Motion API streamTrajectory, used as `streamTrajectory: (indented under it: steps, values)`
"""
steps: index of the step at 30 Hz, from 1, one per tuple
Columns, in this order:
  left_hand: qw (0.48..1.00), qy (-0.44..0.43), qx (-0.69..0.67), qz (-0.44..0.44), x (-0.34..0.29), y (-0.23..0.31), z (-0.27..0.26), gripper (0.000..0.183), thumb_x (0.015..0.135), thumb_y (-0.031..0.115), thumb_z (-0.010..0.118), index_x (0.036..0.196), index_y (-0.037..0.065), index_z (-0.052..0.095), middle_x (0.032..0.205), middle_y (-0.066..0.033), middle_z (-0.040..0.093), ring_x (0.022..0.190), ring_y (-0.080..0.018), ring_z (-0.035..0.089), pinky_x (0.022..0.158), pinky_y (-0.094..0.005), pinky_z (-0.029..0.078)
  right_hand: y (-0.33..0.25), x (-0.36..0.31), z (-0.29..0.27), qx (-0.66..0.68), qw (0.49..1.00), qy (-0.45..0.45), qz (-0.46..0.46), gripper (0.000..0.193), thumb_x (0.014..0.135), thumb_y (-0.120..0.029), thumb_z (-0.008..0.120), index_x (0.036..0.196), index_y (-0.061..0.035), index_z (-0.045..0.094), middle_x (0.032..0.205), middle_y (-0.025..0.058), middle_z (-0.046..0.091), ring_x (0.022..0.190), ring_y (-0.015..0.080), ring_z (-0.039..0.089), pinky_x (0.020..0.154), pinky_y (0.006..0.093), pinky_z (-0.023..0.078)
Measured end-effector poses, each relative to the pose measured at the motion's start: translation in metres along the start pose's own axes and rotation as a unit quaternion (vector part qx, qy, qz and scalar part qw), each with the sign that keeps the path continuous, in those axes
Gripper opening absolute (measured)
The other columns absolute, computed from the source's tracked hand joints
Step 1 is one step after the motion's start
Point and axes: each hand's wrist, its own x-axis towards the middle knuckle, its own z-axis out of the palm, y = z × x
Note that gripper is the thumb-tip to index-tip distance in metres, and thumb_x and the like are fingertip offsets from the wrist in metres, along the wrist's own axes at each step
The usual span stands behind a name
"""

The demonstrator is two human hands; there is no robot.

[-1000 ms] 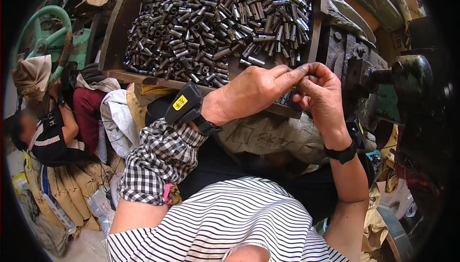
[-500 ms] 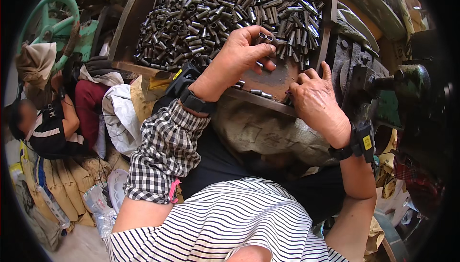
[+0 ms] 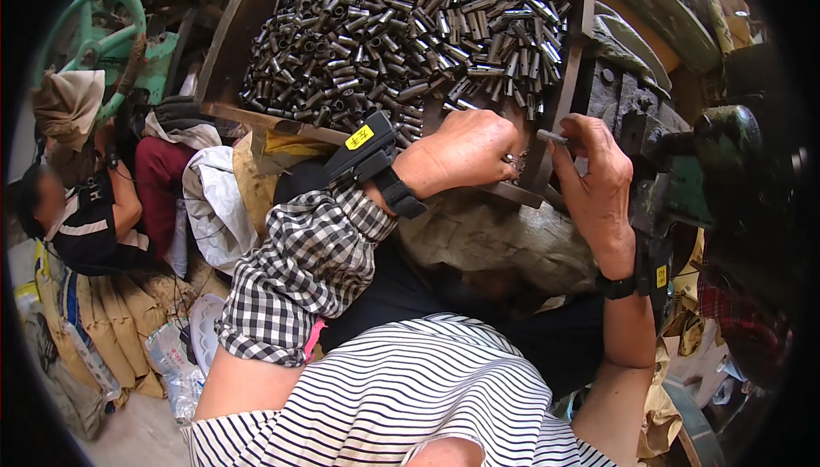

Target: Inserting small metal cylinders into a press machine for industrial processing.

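Many small metal tubes (image 3: 401, 32) fill a wooden tray (image 3: 568, 57). The left hand (image 3: 465, 147) is curled shut at the tray's near edge. The right hand (image 3: 598, 181) pinches one metal tube (image 3: 551, 137) beside the tray's right corner.

Green handwheel (image 3: 85, 44), seated person (image 3: 81, 211)

Shiny metal tubes (image 3: 401, 32); worn wooden tray (image 3: 248, 113); machine (image 3: 683, 177) probably cast iron.

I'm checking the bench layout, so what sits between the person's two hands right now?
In the head view, the wooden tray's right side rail runs between the left hand and the right hand. The right fingers pinch a small metal tube just beside it.
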Motion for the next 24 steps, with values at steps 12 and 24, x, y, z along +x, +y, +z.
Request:
streamTrajectory:
  steps: [12, 24]
  values:
    - [0.984, -0.054, 0.149, -0.085, 0.002, 0.006, -0.015, 0.04, 0.069, 0.039, 0.073, 0.075, 0.0, 0.062, 0.077, -0.0202, 0.063, 0.077, -0.0381, 0.062, 0.068, -0.0442, 0.049, 0.018, -0.018, -0.004, 0.138, 0.987, -0.002, 0.077, 0.014, 0.075, 0.001, 0.066, 0.086, 0.0006, 0.057, 0.078, 0.012, 0.059, 0.066, 0.0243, 0.062, 0.058, 0.0298, 0.049]
    - [0.997, -0.031, 0.011, -0.072, 0.012, 0.003, 0.004, 0.029, 0.066, 0.024, 0.068, 0.08, 0.0, 0.063, 0.074, -0.02, 0.062, 0.075, -0.0371, 0.061, 0.066, -0.0423, 0.049, 0.017, -0.018, 0.0, 0.186, 0.977, -0.022, 0.103, 0.012, 0.077, 0.001, 0.066, 0.085, 0.0022, 0.058, 0.076, 0.0092, 0.06, 0.062, 0.0171, 0.062, 0.056, 0.0267, 0.05]
